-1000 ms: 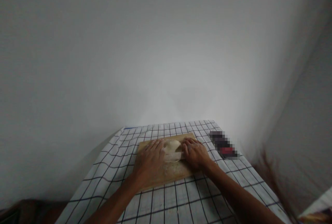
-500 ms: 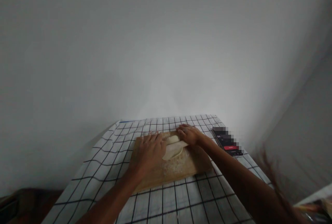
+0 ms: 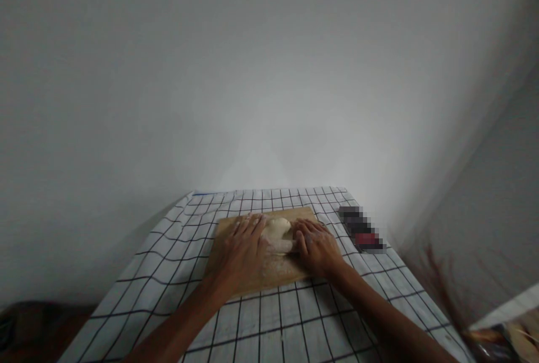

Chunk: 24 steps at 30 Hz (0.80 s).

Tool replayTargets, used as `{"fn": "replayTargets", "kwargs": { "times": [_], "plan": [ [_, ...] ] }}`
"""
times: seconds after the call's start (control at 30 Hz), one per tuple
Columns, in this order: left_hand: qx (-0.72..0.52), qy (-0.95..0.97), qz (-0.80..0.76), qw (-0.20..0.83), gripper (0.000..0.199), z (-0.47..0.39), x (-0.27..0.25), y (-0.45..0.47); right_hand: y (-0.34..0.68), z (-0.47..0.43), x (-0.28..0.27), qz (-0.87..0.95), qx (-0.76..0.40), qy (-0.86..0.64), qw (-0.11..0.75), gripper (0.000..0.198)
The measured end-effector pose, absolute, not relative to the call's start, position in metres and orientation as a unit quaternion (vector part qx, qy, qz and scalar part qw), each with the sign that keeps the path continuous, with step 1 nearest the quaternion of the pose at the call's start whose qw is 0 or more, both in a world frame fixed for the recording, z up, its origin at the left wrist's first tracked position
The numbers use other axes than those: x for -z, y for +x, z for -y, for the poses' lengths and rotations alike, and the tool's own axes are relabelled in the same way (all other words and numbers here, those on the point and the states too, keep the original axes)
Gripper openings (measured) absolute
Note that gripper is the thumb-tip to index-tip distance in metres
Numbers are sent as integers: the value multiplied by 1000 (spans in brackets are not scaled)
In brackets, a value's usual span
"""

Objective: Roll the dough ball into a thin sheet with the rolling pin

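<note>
A pale rolling pin (image 3: 281, 246) lies crosswise on a wooden board (image 3: 269, 284), its ends hidden under my hands. My left hand (image 3: 244, 242) rests palm down over its left end, fingers stretched forward and pressed on it. On the right end lies my right hand (image 3: 315, 245), also palm down, with fingers extended and slightly bent and the thumb along the inner side. Between the hands, just beyond the pin, shows a smooth flattened piece of white dough (image 3: 278, 227). Flour dusts the board and my left fingers.
A black-and-white checked cloth (image 3: 269, 326) covers the table. A phone (image 3: 361, 229), partly blurred out, lies right of the board. The wall (image 3: 269, 99) rises behind the table's far edge. Various items (image 3: 505, 340) sit at lower right.
The rolling pin has come nearer me and lies straighter across the board. My right hand has moved back towards me with it. More dough shows beyond the pin.
</note>
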<state>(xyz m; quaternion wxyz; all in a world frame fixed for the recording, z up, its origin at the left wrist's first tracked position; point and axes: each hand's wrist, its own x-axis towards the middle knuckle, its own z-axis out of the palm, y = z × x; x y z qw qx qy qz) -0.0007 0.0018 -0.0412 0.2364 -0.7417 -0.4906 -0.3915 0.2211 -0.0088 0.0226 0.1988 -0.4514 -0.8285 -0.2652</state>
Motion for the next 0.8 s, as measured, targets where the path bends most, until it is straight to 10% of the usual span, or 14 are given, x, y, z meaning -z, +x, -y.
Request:
{"fn": "replayTargets", "kwargs": {
  "times": [0.4,0.8],
  "plan": [
    [393,-723,529,206,35,-34,23,-3,196,-88,-90,882,221,-411,57,38],
    [370,-731,515,253,42,-29,31,8,225,-40,-52,855,253,-431,142,41]
  ]
}}
